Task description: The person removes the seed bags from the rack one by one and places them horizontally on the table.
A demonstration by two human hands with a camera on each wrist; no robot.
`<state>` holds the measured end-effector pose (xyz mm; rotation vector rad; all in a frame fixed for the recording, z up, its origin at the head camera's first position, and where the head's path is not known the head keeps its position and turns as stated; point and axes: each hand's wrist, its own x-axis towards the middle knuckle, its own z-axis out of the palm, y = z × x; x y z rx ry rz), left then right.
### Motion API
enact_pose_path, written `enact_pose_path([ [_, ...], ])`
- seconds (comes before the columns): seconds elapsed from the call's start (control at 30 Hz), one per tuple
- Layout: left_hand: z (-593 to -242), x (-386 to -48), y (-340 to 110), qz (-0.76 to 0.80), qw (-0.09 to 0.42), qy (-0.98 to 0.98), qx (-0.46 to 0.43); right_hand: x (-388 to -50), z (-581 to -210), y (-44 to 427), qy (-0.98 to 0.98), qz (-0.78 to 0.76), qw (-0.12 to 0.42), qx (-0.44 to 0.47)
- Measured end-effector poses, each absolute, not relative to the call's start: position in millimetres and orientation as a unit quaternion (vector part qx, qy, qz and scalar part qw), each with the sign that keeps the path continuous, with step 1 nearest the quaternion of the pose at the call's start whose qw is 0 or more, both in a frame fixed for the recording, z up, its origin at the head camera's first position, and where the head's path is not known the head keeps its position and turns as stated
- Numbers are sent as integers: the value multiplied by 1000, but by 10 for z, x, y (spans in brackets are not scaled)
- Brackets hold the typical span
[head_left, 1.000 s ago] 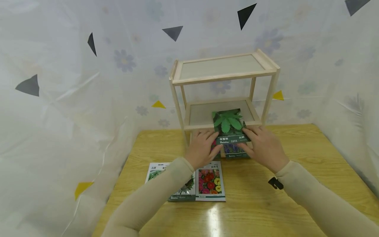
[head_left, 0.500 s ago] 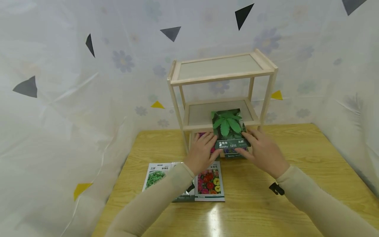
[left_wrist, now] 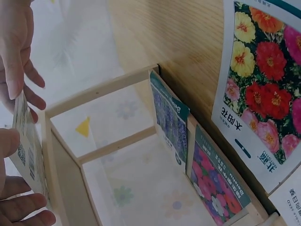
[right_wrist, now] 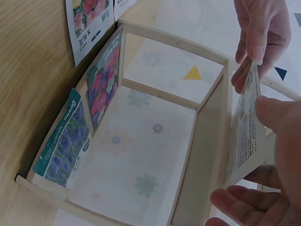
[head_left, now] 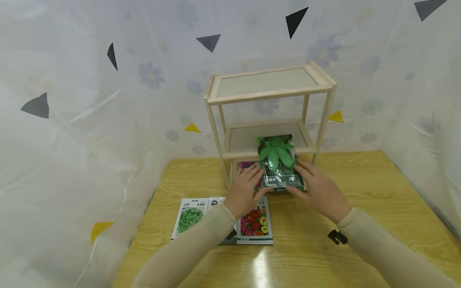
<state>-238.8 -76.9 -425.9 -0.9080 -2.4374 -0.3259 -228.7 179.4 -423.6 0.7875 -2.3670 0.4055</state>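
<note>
A seed packet with green leaves (head_left: pixel 275 160) leans against the front of the shelf unit's middle tier, its top edge over that tier. My left hand (head_left: pixel 243 190) pinches its left edge between thumb and fingers. On the opposite edge, my right hand (head_left: pixel 322 192) grips it the same way. The right wrist view shows the packet's printed back (right_wrist: pixel 247 129) between both hands. Below, on the bottom tier, a purple-flower packet (left_wrist: pixel 169 122) and a pink-flower packet (left_wrist: pixel 216 181) stand side by side.
The wooden shelf unit (head_left: pixel 270 95) stands at the back of the wooden table (head_left: pixel 360 180). In front of it at the left lie a green-leaf packet (head_left: pixel 190 219), a partly covered packet (head_left: pixel 215 201) and a red-and-yellow flower packet (head_left: pixel 255 224). A patterned sheet hangs behind.
The held packet's lower edge has come down and its face shows more fully, with glare on it. Both hands keep hold and have moved only slightly.
</note>
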Motion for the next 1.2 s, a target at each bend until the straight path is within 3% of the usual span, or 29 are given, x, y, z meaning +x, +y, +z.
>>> enact_pose_path([
  [1.2, -4548, -1806, -850, -91, 322, -868, -367, -1850, -4651, 1778, -865, 229, 324, 307],
])
